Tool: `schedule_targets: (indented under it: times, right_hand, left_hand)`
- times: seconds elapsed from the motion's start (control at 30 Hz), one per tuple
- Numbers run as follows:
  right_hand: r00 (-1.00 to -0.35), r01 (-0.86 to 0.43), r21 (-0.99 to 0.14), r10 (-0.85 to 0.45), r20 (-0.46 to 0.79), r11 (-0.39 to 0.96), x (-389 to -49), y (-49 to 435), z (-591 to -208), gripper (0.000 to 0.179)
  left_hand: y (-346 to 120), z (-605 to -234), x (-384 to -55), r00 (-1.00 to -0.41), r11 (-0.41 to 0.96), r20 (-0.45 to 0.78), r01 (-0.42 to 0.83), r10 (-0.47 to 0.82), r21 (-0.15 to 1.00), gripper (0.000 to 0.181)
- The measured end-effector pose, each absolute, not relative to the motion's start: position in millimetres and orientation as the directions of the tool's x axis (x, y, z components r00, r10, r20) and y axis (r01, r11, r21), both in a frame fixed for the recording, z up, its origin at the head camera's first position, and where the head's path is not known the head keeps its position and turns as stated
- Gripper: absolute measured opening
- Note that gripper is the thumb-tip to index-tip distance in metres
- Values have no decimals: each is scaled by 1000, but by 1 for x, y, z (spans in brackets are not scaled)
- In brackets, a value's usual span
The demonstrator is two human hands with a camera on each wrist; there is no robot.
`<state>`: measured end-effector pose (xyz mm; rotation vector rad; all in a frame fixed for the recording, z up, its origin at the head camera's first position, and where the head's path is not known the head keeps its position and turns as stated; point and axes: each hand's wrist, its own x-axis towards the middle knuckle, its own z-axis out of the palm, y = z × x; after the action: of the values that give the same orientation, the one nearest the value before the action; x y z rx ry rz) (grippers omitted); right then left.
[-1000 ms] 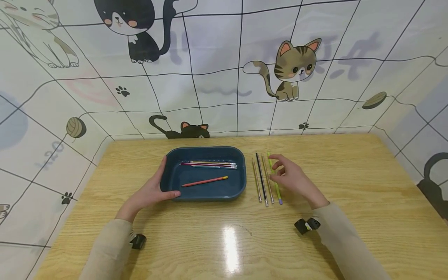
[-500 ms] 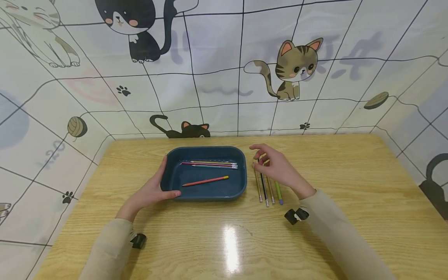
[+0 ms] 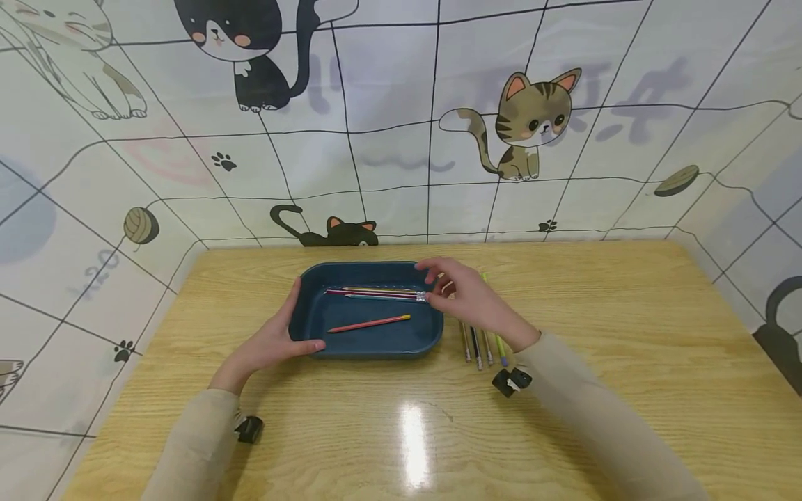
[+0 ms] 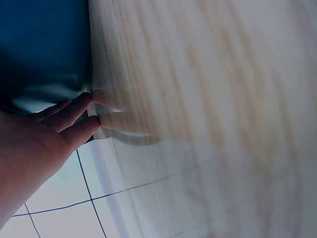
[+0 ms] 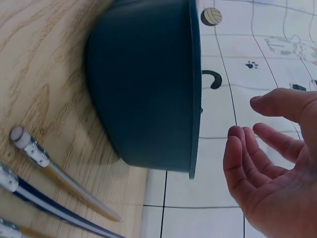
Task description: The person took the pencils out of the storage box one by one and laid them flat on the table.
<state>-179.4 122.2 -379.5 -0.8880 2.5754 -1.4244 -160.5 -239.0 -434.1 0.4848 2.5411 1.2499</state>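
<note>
A dark blue rectangular tray [image 3: 370, 355] stands on the wooden table in the head view. Across its floor lie a red pencil [image 3: 370, 324] with a yellow end and, farther back, several pencils [image 3: 385, 295] side by side. My left hand [image 3: 276, 332] holds the tray's left near corner, thumb over the near rim and fingers along the outer wall. Above the tray's right end is my right hand [image 3: 460, 292], its fingers loosely bent and nothing between them in the right wrist view. Just right of the tray, several pencils [image 3: 474, 344] lie in a row, partly hidden under that hand.
The light wooden table [image 3: 351, 424] ends at the back against a white cloth [image 3: 388, 160] printed with cats and grid lines. Each sleeve carries a small black device, such as the wrist camera [image 3: 512, 381] on the right.
My right hand has moved left, from beside the green pencil across the row to the tray's right end. The left hand stays at the tray; the pencils have not visibly moved.
</note>
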Motion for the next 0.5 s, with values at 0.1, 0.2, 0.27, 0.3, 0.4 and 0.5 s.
schedule_targets:
  times: [0.1,0.2,0.27,0.3,0.4,0.5]
  right_hand:
    - [-799,-497,-780,-551,241,380,-181,116,-379,44]
    - [-760,-543,-760,-595,263,358,-182,110,-381,43]
    - [-729,-576,-739,-629,270,349,-182,107,-383,42]
    - [-714,-592,-728,-645,274,345,-183,105,-384,42]
    - [-673,-628,-703,-685,278,333,-183,99,-387,42]
    - [-643,-640,-703,-717,268,311,-183,93,-391,43]
  left_hand:
    - [-239,-433,-160,-909,571,-89,177,407,802,121]
    - [-239,-433,-160,-910,571,-92,173,405,802,121]
    - [-240,-434,-160,-910,570,-94,169,403,804,121]
    - [-240,-435,-160,-910,569,-95,169,404,805,121]
    - [-240,-436,-160,-909,564,-93,169,406,808,121]
    - [-240,-436,-159,-911,560,-92,166,403,812,121]
